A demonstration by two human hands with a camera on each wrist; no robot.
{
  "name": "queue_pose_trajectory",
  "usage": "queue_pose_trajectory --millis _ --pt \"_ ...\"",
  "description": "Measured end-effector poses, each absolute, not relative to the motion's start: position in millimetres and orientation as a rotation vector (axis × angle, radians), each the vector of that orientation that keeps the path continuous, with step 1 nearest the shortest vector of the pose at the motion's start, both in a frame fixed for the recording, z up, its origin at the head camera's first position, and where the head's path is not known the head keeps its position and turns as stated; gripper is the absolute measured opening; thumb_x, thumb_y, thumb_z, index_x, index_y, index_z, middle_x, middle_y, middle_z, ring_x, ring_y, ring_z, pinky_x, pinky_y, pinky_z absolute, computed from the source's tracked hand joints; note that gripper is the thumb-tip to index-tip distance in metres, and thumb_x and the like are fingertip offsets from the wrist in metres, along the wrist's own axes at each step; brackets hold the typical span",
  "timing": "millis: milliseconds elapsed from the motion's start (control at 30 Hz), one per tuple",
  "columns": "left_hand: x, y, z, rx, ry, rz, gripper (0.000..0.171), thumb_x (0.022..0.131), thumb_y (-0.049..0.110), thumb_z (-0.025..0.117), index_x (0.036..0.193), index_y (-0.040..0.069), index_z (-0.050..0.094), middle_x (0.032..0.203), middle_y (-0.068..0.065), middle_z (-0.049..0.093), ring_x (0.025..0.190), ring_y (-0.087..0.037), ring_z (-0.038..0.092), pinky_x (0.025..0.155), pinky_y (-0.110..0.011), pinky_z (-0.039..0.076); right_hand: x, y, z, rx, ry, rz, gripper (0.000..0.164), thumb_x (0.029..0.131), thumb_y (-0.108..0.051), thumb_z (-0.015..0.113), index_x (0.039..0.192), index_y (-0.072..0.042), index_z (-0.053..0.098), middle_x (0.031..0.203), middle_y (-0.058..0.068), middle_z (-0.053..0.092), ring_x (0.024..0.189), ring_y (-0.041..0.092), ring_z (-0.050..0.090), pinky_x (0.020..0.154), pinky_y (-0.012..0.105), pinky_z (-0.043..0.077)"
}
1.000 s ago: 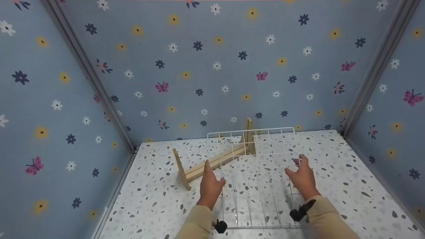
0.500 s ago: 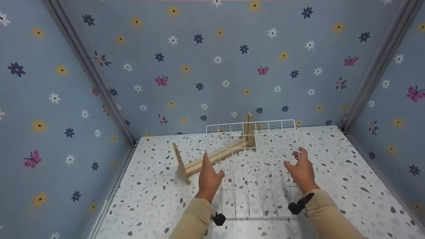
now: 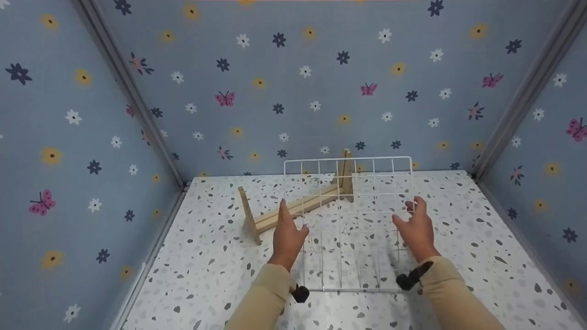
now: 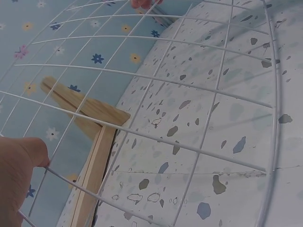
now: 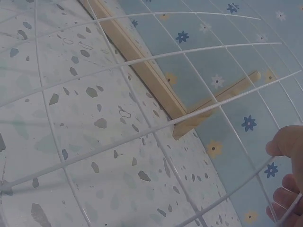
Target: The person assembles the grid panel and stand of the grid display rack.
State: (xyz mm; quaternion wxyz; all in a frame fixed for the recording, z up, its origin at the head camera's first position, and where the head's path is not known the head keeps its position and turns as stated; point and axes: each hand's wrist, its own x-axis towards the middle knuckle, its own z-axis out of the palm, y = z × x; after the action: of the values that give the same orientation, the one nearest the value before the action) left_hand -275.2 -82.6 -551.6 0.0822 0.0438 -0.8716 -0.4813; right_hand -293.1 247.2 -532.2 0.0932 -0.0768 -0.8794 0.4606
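Observation:
Both hands hold a white wire grid panel (image 3: 330,213) by its opposite long sides. It is tilted, its far edge near the back wall. My left hand (image 3: 287,238) grips the left side; in the left wrist view its thumb (image 4: 35,151) presses on a wire. On the right side my right hand (image 3: 416,231) holds the rim, with fingers curled at the wire in the right wrist view. Behind the panel stands a wooden rack (image 3: 300,206), a long bar joining two end pieces, seen partly through the mesh. The left hand's farther fingers are hard to make out.
White speckled floor (image 3: 206,275) lies under everything. Blue flowered walls (image 3: 298,91) close it in at the back, left and right, with grey metal strips (image 3: 133,96) in the corners. A black wrist device (image 3: 412,276) sits at each cuff.
The head view has tilted slightly downward, so the whole scene sits higher in the picture. Panel and hands have shifted a little up and forward relative to the rack. Both grips look the same.

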Motion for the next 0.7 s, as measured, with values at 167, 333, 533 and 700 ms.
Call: queue_pose_trajectory --millis 167,333,533,700 --pt "-275 -84 -546 0.100 -2.583 -1.460 0.100 0.096 0.017 0.070 0.164 0.014 -0.003 0.170 -0.010 0.005 0.056 -0.016 0.051 0.057 -0.033 0.046 -293 247 -530 -0.182 -2.568 1.356 0.084 0.097 -0.019 0.068 0.160 -0.004 0.013 0.155 0.020 0.042 0.142 0.037 0.041 0.114 0.053 0.038" --pt "-280 -87 -540 0.090 -2.556 -1.462 0.100 0.095 0.016 0.071 0.163 0.011 -0.002 0.170 -0.011 -0.003 0.063 -0.019 0.057 0.059 -0.034 0.049 -296 244 -523 -0.157 -2.529 1.322 0.082 0.096 -0.018 0.069 0.158 -0.004 0.017 0.153 0.019 0.045 0.139 0.038 0.043 0.111 0.055 0.040" --pt "-283 -91 -536 0.090 -2.530 -1.428 0.098 0.094 0.017 0.072 0.163 0.011 0.002 0.168 -0.013 0.015 0.087 -0.024 0.065 0.069 -0.038 0.052 -301 239 -515 -0.146 -2.483 1.306 0.081 0.095 -0.017 0.070 0.157 -0.006 0.020 0.152 0.016 0.047 0.139 0.036 0.044 0.109 0.054 0.041" --pt "-283 -93 -532 0.077 -2.531 -1.428 0.100 0.095 0.017 0.072 0.163 0.011 0.000 0.167 -0.015 0.018 0.063 -0.020 0.059 0.059 -0.038 0.048 -301 235 -513 -0.135 -2.460 1.271 0.081 0.095 -0.018 0.071 0.157 -0.007 0.022 0.151 0.014 0.049 0.138 0.034 0.046 0.107 0.053 0.043"
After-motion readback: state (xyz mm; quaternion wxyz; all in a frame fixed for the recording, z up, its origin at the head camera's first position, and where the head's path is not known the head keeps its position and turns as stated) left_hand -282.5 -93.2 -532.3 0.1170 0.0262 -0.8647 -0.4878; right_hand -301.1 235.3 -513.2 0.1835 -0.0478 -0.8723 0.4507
